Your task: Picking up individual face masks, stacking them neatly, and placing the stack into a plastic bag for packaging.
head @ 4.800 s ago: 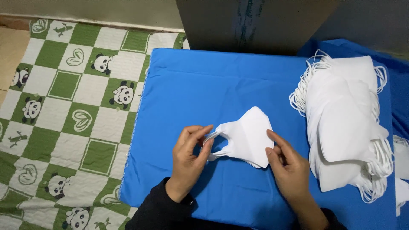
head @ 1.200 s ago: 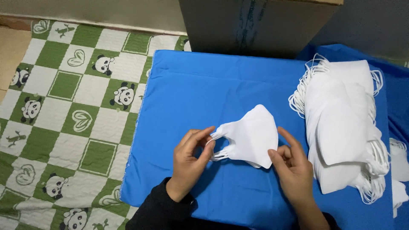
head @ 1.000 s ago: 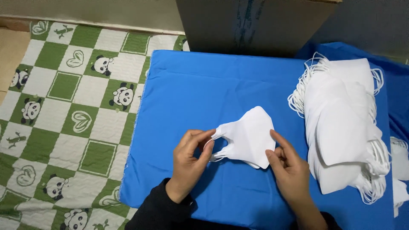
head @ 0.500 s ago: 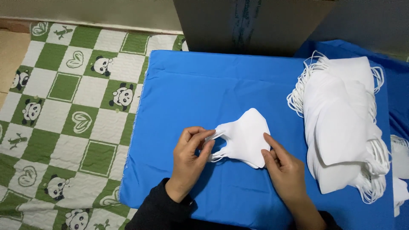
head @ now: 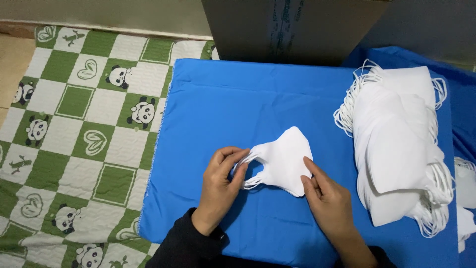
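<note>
Head view: two hands, left hand [head: 220, 186] and right hand [head: 329, 198], each pinch one white mask [head: 285, 160].

You have a plain white mask [head: 286, 160] lying on a solid bright blue cloth [head: 238, 99]. At three o'clock from it, your stack of masks [head: 396, 144] is the same white, ear loops included. At nine o'clock, your mat [head: 79, 124] is checked green and white, printed with black-and-white pandas and heart outlines. At twelve o'clock, the box [head: 292, 27] is dull brown. Your sleeve [head: 183, 245] is black.
</note>
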